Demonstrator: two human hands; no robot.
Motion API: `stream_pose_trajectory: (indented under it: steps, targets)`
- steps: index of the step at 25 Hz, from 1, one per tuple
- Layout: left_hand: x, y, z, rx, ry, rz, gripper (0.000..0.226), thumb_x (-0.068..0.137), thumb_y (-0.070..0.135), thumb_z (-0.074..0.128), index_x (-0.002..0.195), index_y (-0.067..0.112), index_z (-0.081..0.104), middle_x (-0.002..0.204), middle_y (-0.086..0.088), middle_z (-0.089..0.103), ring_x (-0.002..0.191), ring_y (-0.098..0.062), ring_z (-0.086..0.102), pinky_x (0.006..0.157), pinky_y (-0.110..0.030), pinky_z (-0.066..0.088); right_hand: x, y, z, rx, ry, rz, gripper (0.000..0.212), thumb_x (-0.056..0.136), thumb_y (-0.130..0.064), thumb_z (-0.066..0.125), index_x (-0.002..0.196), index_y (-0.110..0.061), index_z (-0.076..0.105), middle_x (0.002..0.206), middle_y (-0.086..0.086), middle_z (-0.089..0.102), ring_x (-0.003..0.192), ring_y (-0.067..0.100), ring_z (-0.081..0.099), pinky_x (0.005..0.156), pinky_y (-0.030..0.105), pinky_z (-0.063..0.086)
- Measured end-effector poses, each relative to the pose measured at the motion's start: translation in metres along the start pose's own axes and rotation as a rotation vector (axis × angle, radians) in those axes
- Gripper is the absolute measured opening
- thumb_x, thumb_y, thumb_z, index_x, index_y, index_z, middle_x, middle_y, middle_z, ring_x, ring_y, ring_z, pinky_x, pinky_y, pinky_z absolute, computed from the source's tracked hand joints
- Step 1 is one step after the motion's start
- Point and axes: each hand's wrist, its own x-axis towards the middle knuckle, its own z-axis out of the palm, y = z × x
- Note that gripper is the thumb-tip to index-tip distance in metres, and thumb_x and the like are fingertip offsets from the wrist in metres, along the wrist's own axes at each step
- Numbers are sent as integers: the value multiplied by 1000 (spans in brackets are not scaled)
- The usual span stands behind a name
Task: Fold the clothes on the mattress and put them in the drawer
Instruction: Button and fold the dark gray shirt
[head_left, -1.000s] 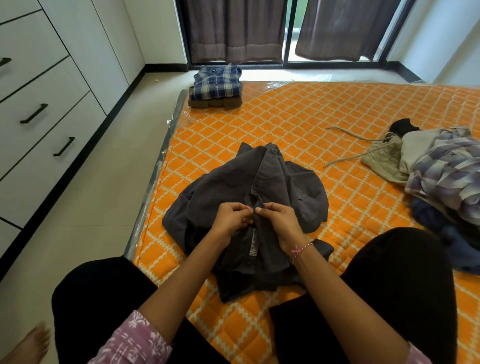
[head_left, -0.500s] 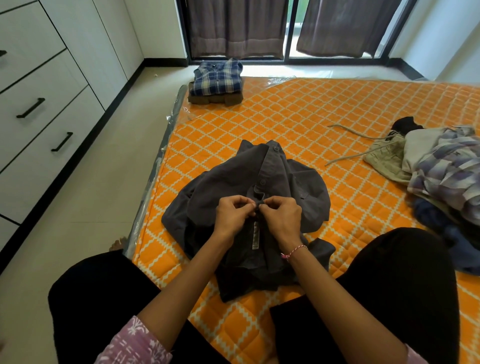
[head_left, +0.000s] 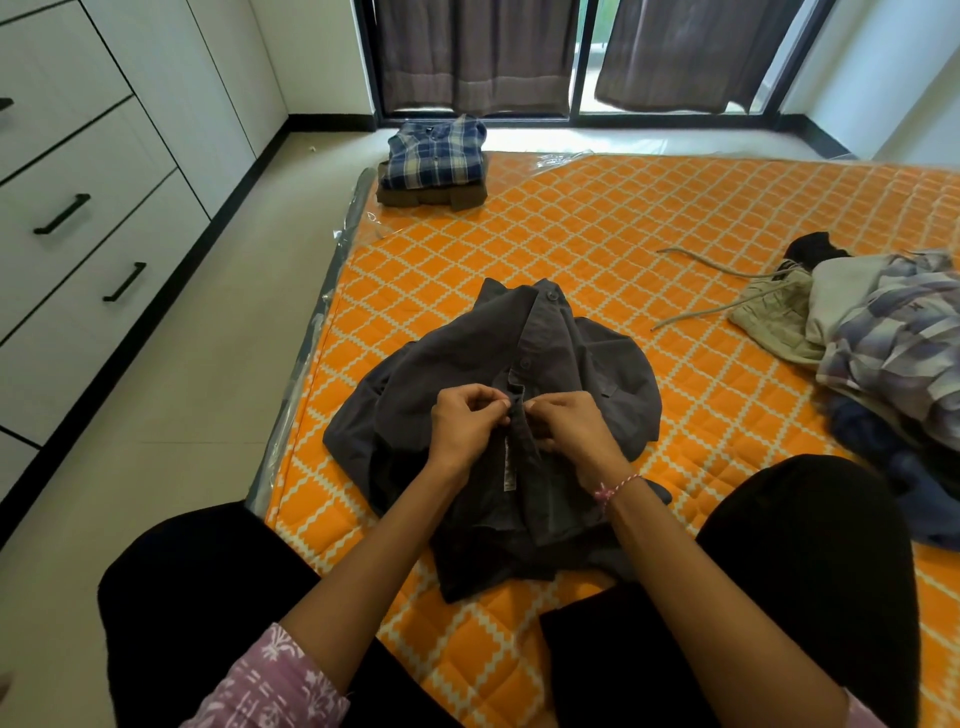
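The gray shirt (head_left: 498, 410) lies on the orange mattress (head_left: 623, 249), right in front of the person. The left hand (head_left: 462, 421) and right hand (head_left: 569, 423) each pinch the shirt's front edge, grip tight, likely doing up a button so it folds flat. The drawer (head_left: 78, 218) is shut

Both hands' grip (head_left: 517, 415) pinching grey shirt (head_left: 571, 358) placket, orange mattress (head_left: 623, 234)
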Motion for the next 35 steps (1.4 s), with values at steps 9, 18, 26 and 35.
stream_pose_trajectory:
  steps: [9,18,26,35]
  targets:
    - [6,10,-6,120,-184,27,9,85,0,63,82,7,67,72,-4,66,66,-10,63,67,-21,53,1,8,-8,-40,28,-131,10,88,-10,64,81,-7,70,77,8,69,72,18,68,61,22,56]
    - [-2,15,2,-116,-130,-168,12,88,13,64,88,3,71,75,-3,68,64,-3,65,56,-13,49,4,7,-7,-542,227,-486,14,89,-15,63,87,-4,71,80,5,69,71,14,62,65,16,46]
    - [-2,10,-4,-73,-96,-43,5,84,5,67,85,9,70,84,-6,70,83,-13,67,75,-23,54,2,5,-8,3,22,-251,9,90,-6,61,82,-9,64,73,5,65,70,12,65,60,17,54]
    - [-5,4,-6,-335,-250,-170,9,87,1,61,88,5,68,83,-8,68,74,-17,66,66,-22,55,-1,11,-12,138,-69,-183,13,93,-7,56,86,-7,67,77,6,66,74,13,64,67,21,56]
